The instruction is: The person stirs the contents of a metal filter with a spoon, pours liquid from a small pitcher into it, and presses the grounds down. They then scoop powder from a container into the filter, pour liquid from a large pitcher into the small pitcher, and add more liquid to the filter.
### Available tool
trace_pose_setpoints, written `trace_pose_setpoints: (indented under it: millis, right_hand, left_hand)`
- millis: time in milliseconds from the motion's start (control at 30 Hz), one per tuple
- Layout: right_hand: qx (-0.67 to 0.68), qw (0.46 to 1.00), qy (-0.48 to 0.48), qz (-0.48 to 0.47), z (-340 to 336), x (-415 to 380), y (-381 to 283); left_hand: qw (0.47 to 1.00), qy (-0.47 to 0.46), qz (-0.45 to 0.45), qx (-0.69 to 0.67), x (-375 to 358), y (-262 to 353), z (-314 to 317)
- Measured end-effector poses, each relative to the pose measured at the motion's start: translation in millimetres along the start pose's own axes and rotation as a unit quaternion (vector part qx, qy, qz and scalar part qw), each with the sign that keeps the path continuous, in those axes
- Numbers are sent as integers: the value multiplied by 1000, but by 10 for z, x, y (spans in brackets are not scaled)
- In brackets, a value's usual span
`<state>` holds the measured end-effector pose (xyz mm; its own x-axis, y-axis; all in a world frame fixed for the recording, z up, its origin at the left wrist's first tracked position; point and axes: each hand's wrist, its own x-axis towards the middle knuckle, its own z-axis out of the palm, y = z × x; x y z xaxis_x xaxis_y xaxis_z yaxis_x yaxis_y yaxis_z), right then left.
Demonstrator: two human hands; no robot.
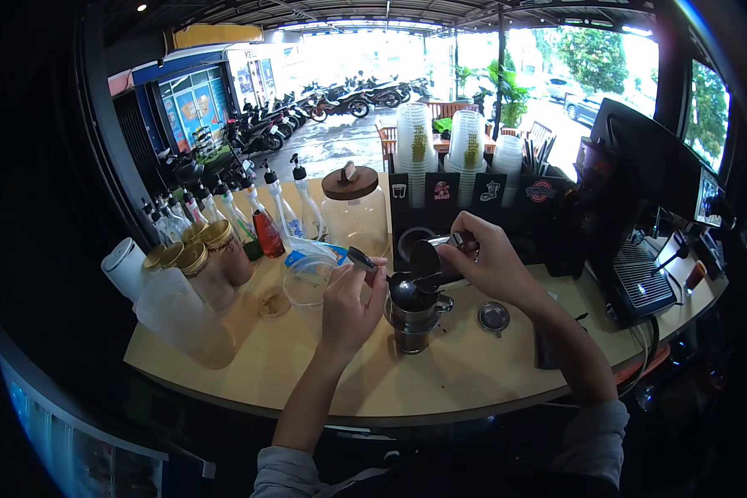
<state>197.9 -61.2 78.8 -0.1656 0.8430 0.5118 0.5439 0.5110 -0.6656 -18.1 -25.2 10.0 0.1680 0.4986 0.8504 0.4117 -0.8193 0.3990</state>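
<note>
My left hand (353, 309) is closed around a black-handled spoon (362, 258). Its rounded, shiny end lies over a metal coffee dripper (412, 314) that sits on a cup (411, 339). From the other side my right hand (491, 259) grips a dark cup-shaped container (426, 262), tilted above the dripper with its mouth close to the spoon. The container's contents are too dark to make out. To the right of the dripper a small round metal lid (493, 316) lies on the counter.
Left on the counter (373, 390) stand pump bottles (267, 228), brown-filled jars (224, 249) and a translucent jug (174, 311). A wooden-lidded glass jar (354, 207) and stacked plastic cups (415, 149) are behind my hands. An espresso machine (643, 278) occupies the right end.
</note>
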Motion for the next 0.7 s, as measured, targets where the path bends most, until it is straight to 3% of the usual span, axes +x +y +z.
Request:
trace_pose_setpoints:
  millis: [700]
  right_hand:
    - [-19, 999, -13, -33, 33, 26, 0]
  left_hand:
    - [1000, -1, -2, -2, -5, -17, 5]
